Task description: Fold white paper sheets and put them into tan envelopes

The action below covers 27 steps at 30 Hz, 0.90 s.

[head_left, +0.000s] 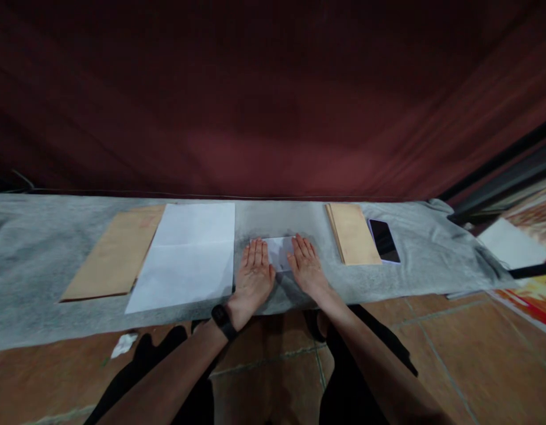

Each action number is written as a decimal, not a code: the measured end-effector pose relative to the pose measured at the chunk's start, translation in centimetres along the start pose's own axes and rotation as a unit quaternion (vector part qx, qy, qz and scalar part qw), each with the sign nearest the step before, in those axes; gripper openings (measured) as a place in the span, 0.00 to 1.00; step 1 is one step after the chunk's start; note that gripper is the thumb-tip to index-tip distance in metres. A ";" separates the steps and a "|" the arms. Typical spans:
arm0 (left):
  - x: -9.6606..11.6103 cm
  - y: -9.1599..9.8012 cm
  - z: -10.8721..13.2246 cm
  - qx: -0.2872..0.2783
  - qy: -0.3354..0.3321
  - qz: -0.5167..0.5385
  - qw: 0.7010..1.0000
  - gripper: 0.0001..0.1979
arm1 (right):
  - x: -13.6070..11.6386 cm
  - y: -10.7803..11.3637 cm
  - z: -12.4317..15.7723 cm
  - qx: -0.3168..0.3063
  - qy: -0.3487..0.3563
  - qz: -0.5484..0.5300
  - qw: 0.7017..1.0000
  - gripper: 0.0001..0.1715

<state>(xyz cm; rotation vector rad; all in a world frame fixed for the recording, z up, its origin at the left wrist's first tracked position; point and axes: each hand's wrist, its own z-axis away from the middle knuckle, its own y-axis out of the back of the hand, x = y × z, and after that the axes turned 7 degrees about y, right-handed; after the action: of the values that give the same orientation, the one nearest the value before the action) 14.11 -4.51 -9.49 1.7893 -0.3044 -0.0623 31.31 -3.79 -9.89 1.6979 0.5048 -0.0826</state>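
A small folded white paper [280, 254] lies on the grey cloth between my two hands. My left hand [255, 273], with a black band at the wrist, rests flat on the paper's left end, fingers stretched out. On its right end lies my right hand [307, 265], palm down, fingers extended. Neither hand grips anything. Left of my left hand lies a larger stack of white sheets [190, 254] with a crease across the middle.
Brown envelopes [115, 254] lie at the left beside the white sheets. Another brown stack [355, 234] and a dark-screened phone [385, 241] are at the right. The grey cloth [423, 254] covers the narrow surface, with a dark red curtain [273, 118] behind it.
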 end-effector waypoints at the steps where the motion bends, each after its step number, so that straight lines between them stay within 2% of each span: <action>1: 0.2 -0.1 -0.1 -0.001 -0.013 0.003 1.000 0.32 | -0.3 0.0 -0.2 0.000 0.010 -0.010 1.000 0.34; 7: 1.4 -1.1 -0.1 -0.041 -0.052 0.005 0.998 0.31 | -2.0 -0.7 -0.6 -0.032 0.062 -0.037 0.997 0.34; 16: 0.9 -2.0 -0.3 -0.054 -0.061 0.016 0.997 0.32 | -2.1 -1.1 -0.8 -0.038 0.059 -0.006 0.997 0.33; 27: -0.3 -1.2 -0.9 -0.051 -0.005 -0.003 0.999 0.30 | -1.2 -1.5 -0.8 -0.016 0.035 0.048 0.998 0.31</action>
<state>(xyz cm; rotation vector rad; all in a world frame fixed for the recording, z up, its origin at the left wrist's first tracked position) 14.25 -3.31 -10.41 1.6894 -0.2980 -0.0894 29.47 -3.26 -10.69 1.6947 0.4741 0.0555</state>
